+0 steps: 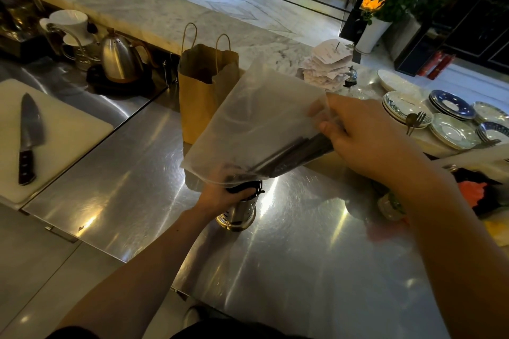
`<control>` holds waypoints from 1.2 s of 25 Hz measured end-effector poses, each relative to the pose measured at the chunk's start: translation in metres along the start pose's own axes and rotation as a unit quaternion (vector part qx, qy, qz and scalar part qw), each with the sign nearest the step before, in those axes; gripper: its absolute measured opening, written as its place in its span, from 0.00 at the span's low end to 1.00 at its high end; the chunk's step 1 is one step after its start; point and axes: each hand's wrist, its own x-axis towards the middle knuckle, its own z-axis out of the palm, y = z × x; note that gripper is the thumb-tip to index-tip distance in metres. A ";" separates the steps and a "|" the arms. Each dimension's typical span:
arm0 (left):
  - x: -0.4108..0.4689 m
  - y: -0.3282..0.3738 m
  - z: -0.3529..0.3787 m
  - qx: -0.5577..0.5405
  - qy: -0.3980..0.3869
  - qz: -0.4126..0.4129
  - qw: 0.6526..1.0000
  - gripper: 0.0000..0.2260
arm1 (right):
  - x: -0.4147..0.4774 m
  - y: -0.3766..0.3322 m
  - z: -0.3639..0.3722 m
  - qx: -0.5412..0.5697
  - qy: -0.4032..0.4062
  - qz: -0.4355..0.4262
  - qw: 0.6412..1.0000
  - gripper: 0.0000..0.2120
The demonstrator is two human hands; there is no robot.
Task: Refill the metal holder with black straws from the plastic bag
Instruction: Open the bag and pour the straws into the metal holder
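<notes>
A frosted plastic bag (259, 118) is held tilted over a steel counter (303, 256), the black straws (297, 153) inside it slanting down and leftward from the right hand (369, 140), which pinches the bag's upper end, fingers pressed together. Their lower ends point at the metal holder (239, 212), which stands upright directly beneath. The left hand (220, 195), the nearer one, wraps the holder's rim, though the bag hides its fingers, so the grip looks closed.

Both hands (220, 195) (366, 140) closed, gripping.
</notes>
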 end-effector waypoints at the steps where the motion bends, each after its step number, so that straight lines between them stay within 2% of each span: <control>1: 0.000 0.001 0.000 0.001 0.001 0.004 1.000 0.20 | 0.000 0.001 -0.001 0.005 -0.001 0.001 1.000 0.10; 17: -0.007 -0.003 -0.006 -0.036 -0.021 -0.019 0.999 0.34 | 0.001 -0.001 -0.002 0.004 0.016 0.003 1.000 0.09; 21: -0.011 -0.009 -0.007 -0.020 -0.007 -0.020 1.000 0.41 | 0.001 -0.003 -0.002 0.004 0.005 -0.004 1.000 0.09; 26: -0.016 -0.017 -0.004 -0.022 -0.013 -0.063 0.998 0.49 | 0.000 -0.005 -0.003 0.002 0.014 -0.009 1.000 0.09; 30: -0.020 -0.017 0.000 -0.024 -0.004 -0.075 0.997 0.49 | 0.002 -0.007 -0.002 -0.008 0.016 -0.012 1.000 0.06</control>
